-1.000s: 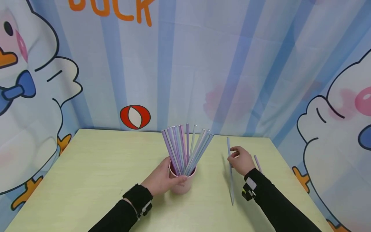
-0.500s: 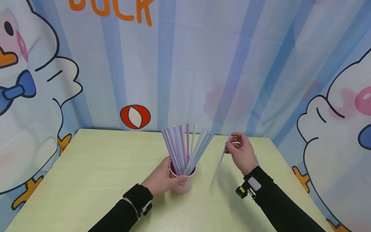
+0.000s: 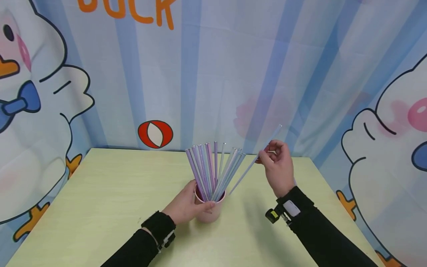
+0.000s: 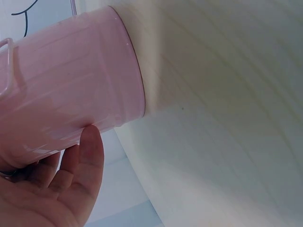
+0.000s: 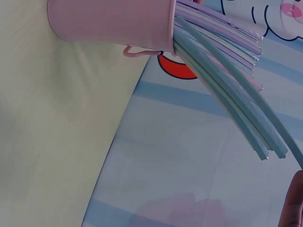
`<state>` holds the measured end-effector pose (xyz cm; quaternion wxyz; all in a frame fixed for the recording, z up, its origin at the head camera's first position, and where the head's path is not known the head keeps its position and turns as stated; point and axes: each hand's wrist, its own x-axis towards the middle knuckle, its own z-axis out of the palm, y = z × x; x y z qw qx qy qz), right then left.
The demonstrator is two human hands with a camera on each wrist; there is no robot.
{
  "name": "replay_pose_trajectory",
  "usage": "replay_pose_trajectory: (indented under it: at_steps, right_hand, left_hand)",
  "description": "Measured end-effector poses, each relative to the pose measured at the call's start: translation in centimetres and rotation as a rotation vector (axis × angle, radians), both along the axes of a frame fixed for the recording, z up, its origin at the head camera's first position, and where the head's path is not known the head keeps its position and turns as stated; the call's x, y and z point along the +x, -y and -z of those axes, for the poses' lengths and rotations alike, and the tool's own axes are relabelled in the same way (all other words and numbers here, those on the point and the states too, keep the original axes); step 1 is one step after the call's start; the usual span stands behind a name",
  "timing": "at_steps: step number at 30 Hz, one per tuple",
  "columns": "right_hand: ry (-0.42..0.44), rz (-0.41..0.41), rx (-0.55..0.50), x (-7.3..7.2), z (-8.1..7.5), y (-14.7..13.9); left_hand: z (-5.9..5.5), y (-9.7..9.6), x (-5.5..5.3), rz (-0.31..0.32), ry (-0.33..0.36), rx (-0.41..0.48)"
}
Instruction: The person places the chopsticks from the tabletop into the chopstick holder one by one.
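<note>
A pink cup [image 3: 208, 215] stands upright on the table, full of purple, pink and blue straws [image 3: 207, 168] that fan out above its rim. My left hand [image 3: 186, 205] grips the cup from the left, thumb across the front; its fingers touch the pink wall in the left wrist view. Right of the cup, my right hand [image 3: 277, 168] pinches one pale blue straw [image 3: 245, 172] between thumb and fingers. That straw slants down leftward, its lower end close to the cup's rim. In the right wrist view only a fingertip shows beside the blue straw [image 5: 258, 97].
The pale wooden table [image 3: 133, 185] ends at a striped blue curtain [image 3: 213, 74] with cartoon ducks. A sliver of another straw shows beside my right wrist, mostly hidden by it. A small loop handle [image 5: 142, 51] sticks out from the cup's side.
My right hand has lifted the blue straw off the table, tilted it, and brought its lower end left to the cup. The left hand and cup have stayed put.
</note>
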<state>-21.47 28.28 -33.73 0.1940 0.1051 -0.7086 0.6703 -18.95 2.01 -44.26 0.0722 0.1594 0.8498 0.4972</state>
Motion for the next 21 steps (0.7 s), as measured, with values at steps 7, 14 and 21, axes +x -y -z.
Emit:
replay_pose_trajectory:
  at_steps: [7,14,21]
  right_hand:
    - [-0.02,-0.036,-0.039,0.2,-0.1,0.9]
    - [-0.014,-0.048,0.002,0.4,0.7,1.6]
    - [0.0,-0.049,0.018,0.7,1.6,2.3]
  left_hand:
    - [0.0,0.0,-0.1,-0.004,0.004,-0.007]
    - [0.0,0.0,0.0,-0.006,0.003,-0.006]
    - [-0.1,0.0,0.0,-0.005,0.01,0.0]
